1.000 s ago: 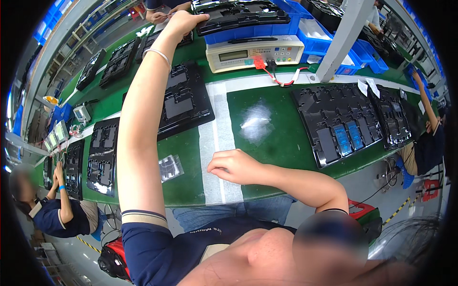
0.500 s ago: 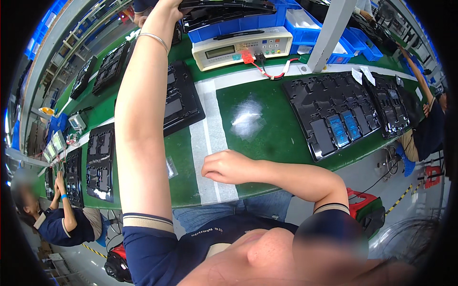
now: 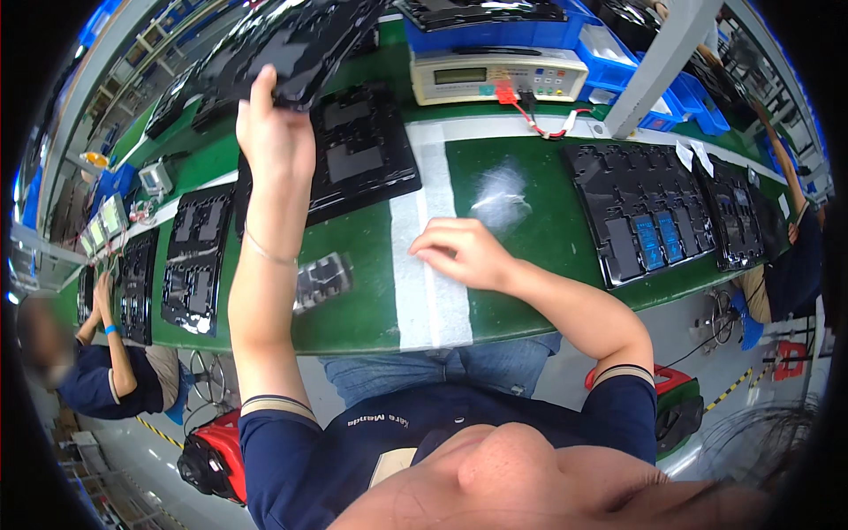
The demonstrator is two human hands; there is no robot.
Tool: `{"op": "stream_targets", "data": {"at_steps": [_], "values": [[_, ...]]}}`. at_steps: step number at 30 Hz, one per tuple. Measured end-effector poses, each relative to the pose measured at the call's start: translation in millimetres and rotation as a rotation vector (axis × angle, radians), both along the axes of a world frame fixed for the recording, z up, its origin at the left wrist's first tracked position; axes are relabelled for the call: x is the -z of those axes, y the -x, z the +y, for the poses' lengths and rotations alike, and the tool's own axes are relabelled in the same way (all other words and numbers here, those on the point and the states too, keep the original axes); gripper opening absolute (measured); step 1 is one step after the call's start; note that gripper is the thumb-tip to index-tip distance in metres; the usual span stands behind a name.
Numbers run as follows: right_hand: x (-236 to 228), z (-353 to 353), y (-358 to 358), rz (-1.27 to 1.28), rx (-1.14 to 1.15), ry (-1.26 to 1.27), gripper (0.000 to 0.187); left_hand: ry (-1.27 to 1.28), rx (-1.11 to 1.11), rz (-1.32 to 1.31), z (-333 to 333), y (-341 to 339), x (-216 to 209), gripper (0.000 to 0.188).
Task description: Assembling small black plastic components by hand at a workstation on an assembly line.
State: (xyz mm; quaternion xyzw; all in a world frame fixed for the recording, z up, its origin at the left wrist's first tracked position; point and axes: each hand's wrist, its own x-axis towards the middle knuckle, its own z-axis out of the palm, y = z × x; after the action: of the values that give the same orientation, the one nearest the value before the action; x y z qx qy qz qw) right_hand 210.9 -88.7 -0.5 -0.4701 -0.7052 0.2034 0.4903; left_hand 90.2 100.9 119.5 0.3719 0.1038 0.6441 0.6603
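My left hand (image 3: 278, 146) is raised at the upper left, its fingers closed on the near edge of a black moulded plastic tray (image 3: 296, 53). That tray is tilted and held in the air; its far part runs out of view at the top. Beneath it, another black tray (image 3: 362, 168) lies on the green bench. My right hand (image 3: 468, 252) hovers over the pale strip (image 3: 433, 309) on the bench, fingers loosely curled, with nothing visible in them. Beside my left forearm lies a small clear packet (image 3: 322, 281) with dark pieces.
A cream meter (image 3: 499, 78) with red and black leads stands at the back before a blue bin (image 3: 495, 35). A grey post (image 3: 662, 71) rises to its right. Black trays (image 3: 636, 212) with blue rectangular pieces lie right. A co-worker (image 3: 115, 353) sits at the left.
My left hand has come back from the far side, lower in view, and the tray it holds now shows. My right hand has shifted slightly away from me, its fingers loosening.
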Motion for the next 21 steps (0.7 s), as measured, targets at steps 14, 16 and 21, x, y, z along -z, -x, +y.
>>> {"op": "stream_targets", "data": {"at_steps": [14, 16, 21], "values": [[-36, 101, 32, 0.567, 0.211, 0.399, 0.078, 0.293, 0.202, 0.38, -69, 40, 94, 0.018], [-40, 102, 14, 0.384, 0.274, 0.461, 0.071, 0.161, 0.523, 0.627, -78, 60, 89, 0.018], [-39, 76, -24, -0.492, 0.669, 0.234, 0.054, -1.286, -0.594, 1.397, -54, 118, 68, 0.034]]}}
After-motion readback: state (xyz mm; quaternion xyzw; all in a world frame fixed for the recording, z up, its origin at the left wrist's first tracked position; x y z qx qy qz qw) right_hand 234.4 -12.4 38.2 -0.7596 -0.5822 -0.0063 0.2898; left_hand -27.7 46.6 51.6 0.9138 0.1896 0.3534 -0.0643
